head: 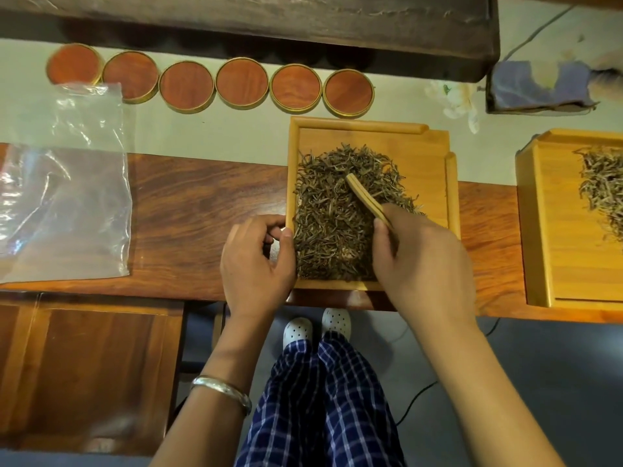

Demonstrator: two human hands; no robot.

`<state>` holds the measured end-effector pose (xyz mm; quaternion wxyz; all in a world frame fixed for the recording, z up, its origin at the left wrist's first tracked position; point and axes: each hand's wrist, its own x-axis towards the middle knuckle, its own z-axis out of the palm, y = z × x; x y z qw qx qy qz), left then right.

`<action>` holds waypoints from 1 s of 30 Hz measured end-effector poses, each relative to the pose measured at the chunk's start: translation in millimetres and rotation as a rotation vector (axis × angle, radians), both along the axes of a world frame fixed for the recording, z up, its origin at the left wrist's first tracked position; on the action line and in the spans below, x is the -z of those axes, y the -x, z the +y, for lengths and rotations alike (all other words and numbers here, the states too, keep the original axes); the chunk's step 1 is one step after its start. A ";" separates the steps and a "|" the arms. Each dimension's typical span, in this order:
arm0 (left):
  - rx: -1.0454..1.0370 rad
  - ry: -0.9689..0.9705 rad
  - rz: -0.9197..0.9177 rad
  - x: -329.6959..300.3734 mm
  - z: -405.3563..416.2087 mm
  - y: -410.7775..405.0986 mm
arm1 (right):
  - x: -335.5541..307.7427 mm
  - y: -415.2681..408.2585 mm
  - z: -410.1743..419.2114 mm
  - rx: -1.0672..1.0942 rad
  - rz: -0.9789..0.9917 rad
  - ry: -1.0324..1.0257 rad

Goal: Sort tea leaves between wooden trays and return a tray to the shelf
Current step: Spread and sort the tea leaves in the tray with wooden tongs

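A light wooden tray (435,170) lies on the table in front of me, holding a heap of dark tea leaves (333,217). My right hand (421,261) grips wooden tongs (365,198), whose tip rests in the heap. My left hand (259,261) curls against the tray's left rim, thumb touching the edge; whether it pinches anything is hidden. A second wooden tray (553,230) with paler tea leaves (603,190) sits at the right edge of the view, partly cut off.
Several round wooden-lidded tins (242,83) line the back of the table. A clear plastic bag (64,183) lies at the left. A dark wooden block (269,28) spans the far side. Below the table edge are a wooden stool (91,362) and my legs.
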<state>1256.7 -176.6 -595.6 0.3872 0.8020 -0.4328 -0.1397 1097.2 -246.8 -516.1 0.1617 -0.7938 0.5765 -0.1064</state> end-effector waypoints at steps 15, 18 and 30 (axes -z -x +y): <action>-0.020 -0.053 0.001 3.7 0.6 -0.1 | 7.5 -30.5 -1.9 0.001 0.123 -0.020; -0.018 -0.055 0.008 2.9 -0.1 -0.1 | 10.3 -38.2 -12.1 -0.002 0.115 -0.024; -0.019 -0.045 0.011 2.0 -0.7 0.7 | 1.5 -28.2 7.5 -0.025 0.113 -0.093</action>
